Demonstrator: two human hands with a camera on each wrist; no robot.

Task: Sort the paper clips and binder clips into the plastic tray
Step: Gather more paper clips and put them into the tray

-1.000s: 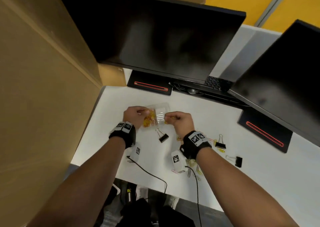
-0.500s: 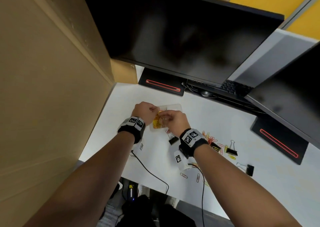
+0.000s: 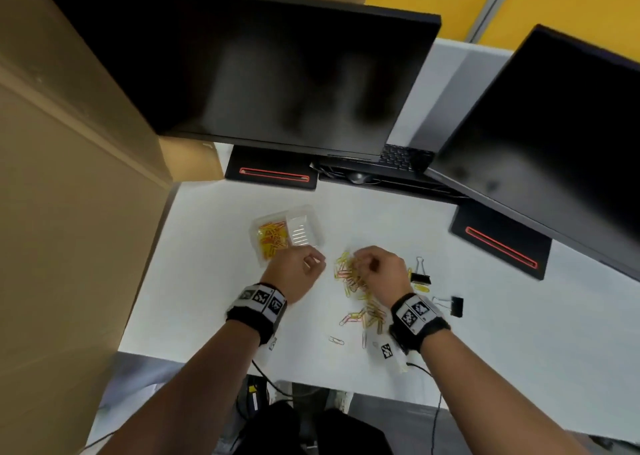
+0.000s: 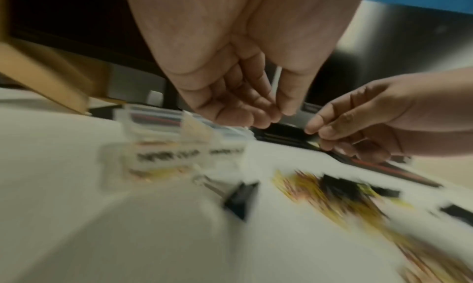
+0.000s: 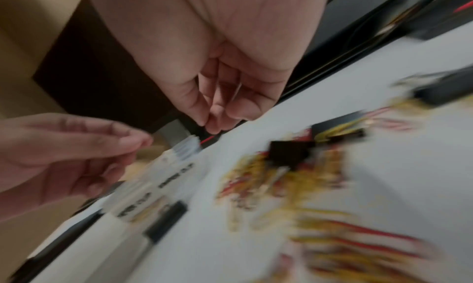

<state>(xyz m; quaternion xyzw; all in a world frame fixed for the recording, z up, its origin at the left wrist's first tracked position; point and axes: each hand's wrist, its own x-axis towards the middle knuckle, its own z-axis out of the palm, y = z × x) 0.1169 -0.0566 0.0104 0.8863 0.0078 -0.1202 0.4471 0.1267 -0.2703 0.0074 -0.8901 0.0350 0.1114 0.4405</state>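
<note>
The clear plastic tray (image 3: 313, 217) lies on the white desk; its left compartment holds yellow and orange paper clips (image 3: 272, 238), and its right one looks bare. My left hand (image 3: 304, 267) hovers just in front of the tray with fingers loosely curled, holding nothing (image 4: 256, 113). My right hand (image 3: 367, 264) is over the loose pile of paper clips (image 3: 348, 276), its fingertips (image 5: 212, 123) brought together; blur hides whether they pinch a clip. A black binder clip (image 4: 240, 198) lies between the tray and the pile. Two more binder clips (image 3: 420, 278) (image 3: 455, 305) lie right of my right hand.
Two dark monitors (image 3: 277, 73) (image 3: 554, 135) stand behind on black bases. A cardboard wall (image 3: 69, 212) closes the left side. More paper clips (image 3: 370, 316) trail toward the front desk edge (image 3: 311, 378). Cables hang off that edge.
The tray, held up by my left hand with my right hand at it, now lies on the desk. Both hands drew back toward me, the right one to the clip pile.
</note>
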